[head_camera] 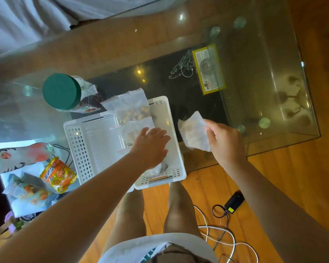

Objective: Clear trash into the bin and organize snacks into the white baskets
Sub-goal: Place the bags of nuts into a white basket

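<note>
Right hand (223, 141) gripping bag (193, 132) beside basket (176, 118)

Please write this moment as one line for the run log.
left hand: open, on clear bag in white basket | right hand: holds second clear bag beside basket | jar: on table
</note>
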Demonstrator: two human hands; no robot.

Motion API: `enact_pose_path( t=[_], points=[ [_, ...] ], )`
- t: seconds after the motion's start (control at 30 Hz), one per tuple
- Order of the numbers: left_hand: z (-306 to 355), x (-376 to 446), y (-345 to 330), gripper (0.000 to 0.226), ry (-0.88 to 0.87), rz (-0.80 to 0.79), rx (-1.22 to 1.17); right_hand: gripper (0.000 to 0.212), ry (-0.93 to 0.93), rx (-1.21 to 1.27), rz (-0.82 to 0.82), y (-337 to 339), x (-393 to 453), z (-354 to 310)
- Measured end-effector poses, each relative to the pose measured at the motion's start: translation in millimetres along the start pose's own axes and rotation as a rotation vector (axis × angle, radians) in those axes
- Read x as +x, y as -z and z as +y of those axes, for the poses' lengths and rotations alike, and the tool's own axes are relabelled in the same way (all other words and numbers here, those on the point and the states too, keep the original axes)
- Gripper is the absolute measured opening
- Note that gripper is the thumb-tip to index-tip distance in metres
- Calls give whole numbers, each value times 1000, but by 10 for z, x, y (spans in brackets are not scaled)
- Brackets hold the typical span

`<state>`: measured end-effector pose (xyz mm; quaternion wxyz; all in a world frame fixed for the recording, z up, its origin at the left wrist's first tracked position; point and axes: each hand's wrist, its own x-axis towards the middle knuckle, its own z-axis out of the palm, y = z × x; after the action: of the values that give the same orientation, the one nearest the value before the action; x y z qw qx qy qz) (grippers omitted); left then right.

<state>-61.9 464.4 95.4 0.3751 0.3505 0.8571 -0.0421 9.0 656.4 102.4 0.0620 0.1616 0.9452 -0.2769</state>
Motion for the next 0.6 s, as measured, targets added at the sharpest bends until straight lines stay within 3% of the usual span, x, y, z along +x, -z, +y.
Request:
enact_pose_path(
  t=[0.13, 0.33, 0.47, 0.6],
  points=[
    [18, 7, -15, 41, -16, -12, 32, 27, 42, -22, 86, 37, -185, -145],
    [2, 88, -1, 43, -2, -62, 120, 42, -222, -56, -109, -186, -176, 28],
    [-16, 134, 6, 41, 26, -105, 174, 27, -288, -26, -79, -281, -83, 134],
    [-1, 125, -14, 42, 44, -129, 239, 26, -300, 65, -53, -194, -72, 70]
  ],
)
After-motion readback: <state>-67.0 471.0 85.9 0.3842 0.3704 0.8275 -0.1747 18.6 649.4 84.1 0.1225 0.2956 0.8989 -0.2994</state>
